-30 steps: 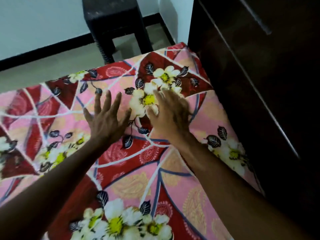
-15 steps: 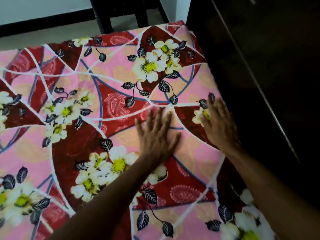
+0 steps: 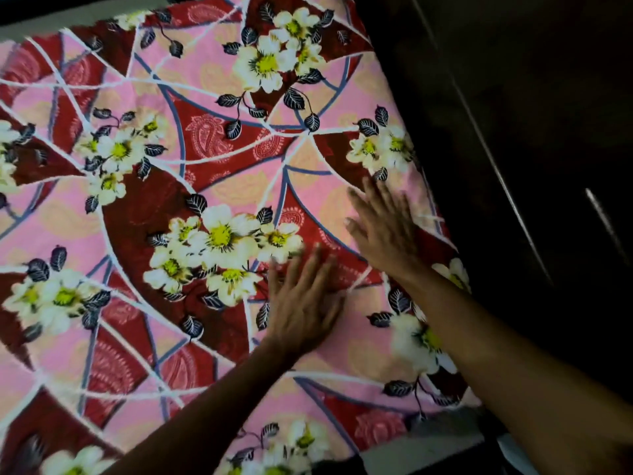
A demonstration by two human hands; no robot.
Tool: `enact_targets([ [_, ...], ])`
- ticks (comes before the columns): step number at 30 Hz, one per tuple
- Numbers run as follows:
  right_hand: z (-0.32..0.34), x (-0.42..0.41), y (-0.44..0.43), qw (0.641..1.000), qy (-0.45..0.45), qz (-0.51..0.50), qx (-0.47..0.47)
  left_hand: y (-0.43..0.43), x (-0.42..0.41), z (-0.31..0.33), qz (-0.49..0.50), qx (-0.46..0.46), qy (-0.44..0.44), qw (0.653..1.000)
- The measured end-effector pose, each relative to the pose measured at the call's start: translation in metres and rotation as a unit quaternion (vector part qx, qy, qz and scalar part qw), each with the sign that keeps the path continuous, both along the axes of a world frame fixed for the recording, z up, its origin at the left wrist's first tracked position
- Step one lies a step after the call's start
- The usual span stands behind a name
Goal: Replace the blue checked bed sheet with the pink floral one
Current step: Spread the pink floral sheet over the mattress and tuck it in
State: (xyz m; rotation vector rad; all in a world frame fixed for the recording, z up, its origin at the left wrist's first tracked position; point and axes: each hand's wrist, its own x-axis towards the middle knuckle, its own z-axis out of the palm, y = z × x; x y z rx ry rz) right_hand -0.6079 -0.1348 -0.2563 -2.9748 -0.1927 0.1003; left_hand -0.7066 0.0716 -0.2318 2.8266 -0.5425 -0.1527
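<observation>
The left hand (image 3: 305, 303) and right hand (image 3: 383, 231), grips apart and flat on the pink sheet (image 3: 205, 186), have slid nearer beside the wardrobe (image 3: 513, 132); smoothing looks nearly finished

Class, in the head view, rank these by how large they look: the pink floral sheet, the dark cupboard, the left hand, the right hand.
1. pink floral sheet: fills most of the frame.
2. dark cupboard: takes up the right side.
3. left hand and right hand: these look alike, so they are not ranked.

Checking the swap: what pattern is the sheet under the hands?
Sheet: pink and red with white flowers, head view.
</observation>
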Motion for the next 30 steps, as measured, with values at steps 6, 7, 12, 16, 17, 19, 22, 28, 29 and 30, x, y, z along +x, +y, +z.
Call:
enact_targets([
  [6,0.013,-0.087,-0.059,0.999,0.004,-0.049,-0.012,0.056,-0.02,-0.003,0.023,0.086,0.059,0.994],
  [7,0.017,-0.098,-0.06,0.998,0.005,-0.064,-0.011,0.051,-0.031,-0.002,-0.004,0.084,0.064,0.994],
  [12,0.031,-0.117,0.001,0.998,-0.018,-0.02,0.048,0.003,-0.095,-0.002,-0.084,0.043,0.053,0.994],
  [16,0.024,-0.145,0.017,0.998,0.012,-0.013,0.052,-0.021,-0.131,-0.004,-0.158,0.022,0.049,0.986],
  [17,0.021,-0.159,0.009,0.999,0.02,-0.026,0.036,-0.024,-0.14,-0.005,-0.191,0.018,0.046,0.98],
  [19,0.019,-0.189,-0.01,0.999,0.023,-0.033,0.01,-0.025,-0.153,-0.005,-0.235,0.018,0.041,0.971],
  [22,0.024,-0.221,-0.04,0.999,0.017,-0.045,-0.019,-0.022,-0.16,-0.006,-0.299,0.007,0.021,0.954],
  [28,0.039,-0.23,-0.03,0.993,0.003,-0.118,0.016,0.005,-0.158,-0.001,-0.314,-0.009,0.03,0.949],
  [29,0.041,-0.222,-0.016,0.994,-0.007,-0.109,0.026,0.014,-0.152,0.001,-0.27,-0.007,0.036,0.962],
  [30,0.044,-0.212,0.002,0.994,-0.012,-0.099,0.039,0.025,-0.145,0.004,-0.224,-0.005,0.042,0.974],
])
